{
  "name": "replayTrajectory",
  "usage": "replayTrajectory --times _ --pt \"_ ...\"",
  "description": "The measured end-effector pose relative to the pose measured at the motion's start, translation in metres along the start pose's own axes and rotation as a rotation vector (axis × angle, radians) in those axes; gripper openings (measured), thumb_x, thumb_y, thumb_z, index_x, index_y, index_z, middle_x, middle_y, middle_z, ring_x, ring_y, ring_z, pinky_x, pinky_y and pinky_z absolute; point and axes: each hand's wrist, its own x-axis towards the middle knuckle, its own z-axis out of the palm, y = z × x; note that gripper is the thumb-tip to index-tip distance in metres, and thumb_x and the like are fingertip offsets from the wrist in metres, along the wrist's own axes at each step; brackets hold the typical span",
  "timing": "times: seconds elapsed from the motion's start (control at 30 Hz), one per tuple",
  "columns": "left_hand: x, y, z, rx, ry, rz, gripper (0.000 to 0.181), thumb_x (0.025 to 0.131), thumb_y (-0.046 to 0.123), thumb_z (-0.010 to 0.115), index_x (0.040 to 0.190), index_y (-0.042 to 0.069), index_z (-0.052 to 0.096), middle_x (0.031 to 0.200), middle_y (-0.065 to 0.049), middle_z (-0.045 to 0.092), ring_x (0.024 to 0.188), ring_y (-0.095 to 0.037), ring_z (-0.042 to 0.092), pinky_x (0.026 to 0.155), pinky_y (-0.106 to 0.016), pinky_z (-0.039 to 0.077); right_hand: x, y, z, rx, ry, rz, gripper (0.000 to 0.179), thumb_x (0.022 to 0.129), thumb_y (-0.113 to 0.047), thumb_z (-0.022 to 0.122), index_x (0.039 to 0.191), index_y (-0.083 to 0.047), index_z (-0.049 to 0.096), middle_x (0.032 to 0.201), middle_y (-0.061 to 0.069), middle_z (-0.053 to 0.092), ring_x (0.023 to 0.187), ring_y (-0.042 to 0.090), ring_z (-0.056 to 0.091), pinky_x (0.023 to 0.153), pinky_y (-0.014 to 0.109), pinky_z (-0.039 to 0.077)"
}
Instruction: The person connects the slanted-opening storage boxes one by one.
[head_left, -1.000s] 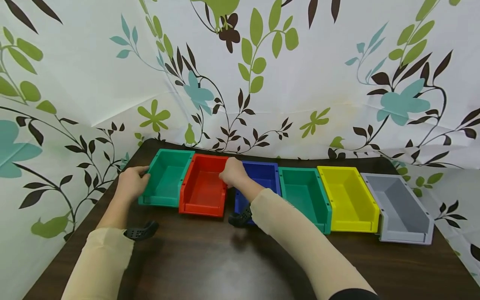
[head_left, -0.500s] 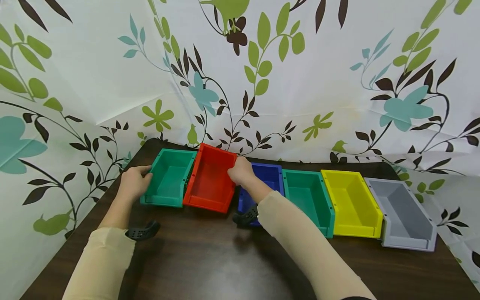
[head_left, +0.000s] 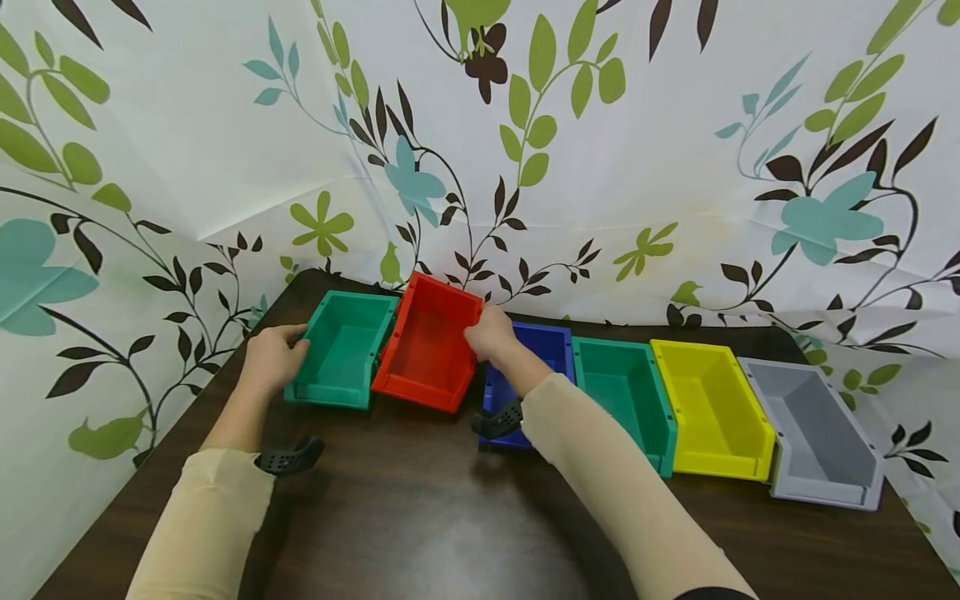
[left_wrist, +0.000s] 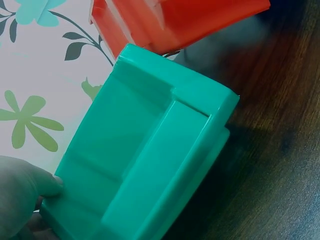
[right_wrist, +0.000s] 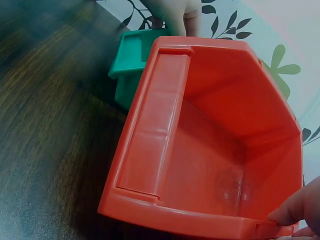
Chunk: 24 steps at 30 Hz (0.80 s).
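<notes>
At the left end of a row of plastic storage bins, my left hand (head_left: pixel 275 358) grips the outer side wall of a green bin (head_left: pixel 341 350), which rests on the table. The left wrist view shows the thumb (left_wrist: pixel 49 184) over that rim. My right hand (head_left: pixel 492 336) pinches the right rim of a red bin (head_left: pixel 431 337); its thumb (right_wrist: pixel 289 209) lies over the edge in the right wrist view. The red bin is raised off the table and tilted, close beside the green one. Both bins have nothing inside.
Right of the red bin stand a blue bin (head_left: pixel 547 342), a second green bin (head_left: pixel 618 383), a yellow bin (head_left: pixel 712 408) and a grey bin (head_left: pixel 817 425). My right forearm crosses over the blue one. Dark wood table (head_left: pixel 420 517) lies in front; a patterned wall covering (head_left: pixel 600 167) rises behind.
My right hand has lifted the red bin from its place in the row, tilting it and moving it up and slightly back. The left hand stays on the green bin.
</notes>
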Motion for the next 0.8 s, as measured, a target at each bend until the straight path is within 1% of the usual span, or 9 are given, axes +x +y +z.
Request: replayTrajectory --times 0.1,0.17,0.3,0.37,0.47,0.6,0.7,0.8 --pt "0.0003 0.0001 0.0005 0.002 0.007 0.004 0.04 0.095 0.009 0.047 0.13 -0.01 0.05 0.115 -0.035 0.059 0.065 -0.028 0.053 0.049 -0.028 0.037 -0.001 0.0001 -0.0011 0.046 -0.028 -0.003 0.039 0.088 0.003 0.049 0.126 0.001 0.049 0.119 0.02 0.06 0.095 0.034 0.066 0.064 0.041 0.058" --pt "0.0004 0.0004 0.0006 0.004 0.005 0.003 0.04 0.096 0.01 0.047 0.13 -0.01 0.05 0.115 -0.035 0.059 0.068 -0.029 0.054 0.05 -0.029 0.038 -0.0008 0.0003 -0.0016 0.062 -0.04 -0.004 0.039 0.088 0.003 0.049 0.127 0.001 0.049 0.12 0.02 0.059 0.098 0.035 0.066 0.066 0.042 0.058" --pt "0.0006 0.001 0.0005 0.006 0.0 -0.004 0.04 0.096 0.01 0.047 0.131 -0.009 0.05 0.118 -0.035 0.058 0.075 -0.032 0.056 0.054 -0.031 0.041 0.0014 0.002 -0.0006 0.055 -0.044 -0.006 0.04 0.088 0.003 0.049 0.128 0.001 0.049 0.119 0.02 0.06 0.094 0.034 0.067 0.064 0.04 0.059" --pt "0.0006 0.0015 0.0004 0.006 0.0 -0.007 0.04 0.096 0.011 0.047 0.131 -0.009 0.05 0.119 -0.035 0.057 0.082 -0.035 0.057 0.058 -0.032 0.043 0.0021 0.0031 -0.0002 0.045 -0.045 -0.008 0.04 0.088 0.004 0.049 0.128 0.001 0.049 0.119 0.02 0.06 0.092 0.033 0.067 0.062 0.039 0.059" --pt "0.0002 0.0018 0.0 0.004 -0.002 -0.006 0.04 0.096 0.011 0.047 0.132 -0.008 0.05 0.12 -0.035 0.056 0.084 -0.036 0.057 0.06 -0.035 0.045 0.0026 0.0037 0.0008 0.027 -0.042 -0.012 0.042 0.088 0.004 0.049 0.129 0.0 0.048 0.119 0.02 0.06 0.091 0.033 0.067 0.059 0.038 0.058" --pt "-0.0006 0.0017 -0.0002 0.002 0.001 0.005 0.04 0.096 0.011 0.047 0.131 -0.009 0.05 0.12 -0.035 0.056 0.086 -0.037 0.058 0.062 -0.038 0.046 0.0019 0.0031 0.0021 0.0 -0.013 -0.011 0.041 0.087 0.003 0.05 0.128 -0.001 0.05 0.117 0.019 0.061 0.089 0.032 0.068 0.057 0.037 0.058" --pt "-0.0006 0.0013 0.0003 -0.003 0.002 0.011 0.04 0.096 0.011 0.048 0.131 -0.009 0.05 0.12 -0.035 0.057 0.087 -0.038 0.059 0.062 -0.037 0.047 0.0002 0.003 0.0022 -0.008 -0.006 -0.006 0.04 0.087 0.002 0.051 0.127 -0.001 0.051 0.117 0.019 0.061 0.088 0.032 0.068 0.058 0.039 0.058" --pt "-0.0003 0.0017 0.0008 -0.009 0.003 0.014 0.04 0.096 0.011 0.048 0.131 -0.009 0.05 0.119 -0.035 0.057 0.084 -0.036 0.059 0.059 -0.035 0.045 -0.0016 0.0031 0.0008 0.001 -0.022 -0.007 0.041 0.087 0.002 0.051 0.128 -0.001 0.051 0.119 0.019 0.06 0.092 0.033 0.067 0.062 0.042 0.058"
